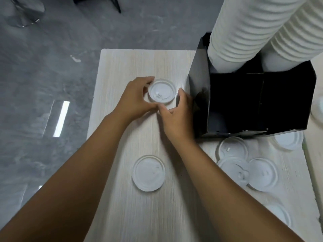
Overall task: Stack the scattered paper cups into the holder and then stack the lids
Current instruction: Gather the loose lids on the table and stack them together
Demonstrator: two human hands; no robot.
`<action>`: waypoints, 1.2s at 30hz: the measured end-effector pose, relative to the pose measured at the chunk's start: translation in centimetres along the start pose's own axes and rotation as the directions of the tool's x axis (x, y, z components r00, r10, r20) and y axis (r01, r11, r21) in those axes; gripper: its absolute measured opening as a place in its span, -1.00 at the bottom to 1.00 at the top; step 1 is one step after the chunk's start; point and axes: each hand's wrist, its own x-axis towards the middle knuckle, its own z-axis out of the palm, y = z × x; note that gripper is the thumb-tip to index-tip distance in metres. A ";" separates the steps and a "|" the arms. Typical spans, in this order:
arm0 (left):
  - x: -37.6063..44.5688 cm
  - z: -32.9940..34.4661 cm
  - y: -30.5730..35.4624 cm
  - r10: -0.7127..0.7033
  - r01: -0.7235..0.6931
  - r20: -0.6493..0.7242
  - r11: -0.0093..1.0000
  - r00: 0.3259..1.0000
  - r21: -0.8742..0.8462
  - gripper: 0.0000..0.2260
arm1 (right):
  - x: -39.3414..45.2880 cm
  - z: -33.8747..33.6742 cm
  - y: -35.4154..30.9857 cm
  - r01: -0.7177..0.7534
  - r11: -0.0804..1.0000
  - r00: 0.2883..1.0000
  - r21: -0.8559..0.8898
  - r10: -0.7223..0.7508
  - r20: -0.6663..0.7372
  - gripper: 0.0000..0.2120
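Head view, looking down on pale wood worktop (122, 215). Left hand (134, 98) and right hand (176, 114) cupped around one white lid (161, 90) lying flat at far centre, each grip spread, fingertips at its rim, probably to square it as base of a stack. Black holder (244, 105) just right, already carrying two tall columns of paper cups (241, 32). Loose lid (148, 172) nearer; overlapping lids (248, 170) near right, not yet gathered.
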 end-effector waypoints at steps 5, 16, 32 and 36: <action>-2.3 -2.0 0.8 -0.030 0.028 -0.030 0.998 0.999 -0.061 -0.27 | -0.2 -1.1 -1.8 -0.022 0.998 0.990 0.062 0.013 0.141 -0.21; -21.5 -1.2 1.7 -0.153 0.138 -0.049 0.964 0.987 -0.226 -0.20 | -14.0 -8.0 -0.9 0.118 0.993 0.901 -0.027 -0.095 0.423 -0.31; -24.8 2.2 -0.7 -0.255 0.227 -0.057 0.927 0.965 -0.300 -0.21 | -15.1 -8.1 2.3 0.223 0.963 0.838 -0.150 -0.111 0.534 -0.26; -25.4 1.5 1.5 -0.270 0.229 -0.154 0.943 0.950 -0.241 -0.19 | -16.0 -10.2 1.5 0.160 0.978 0.873 -0.135 -0.076 0.481 -0.25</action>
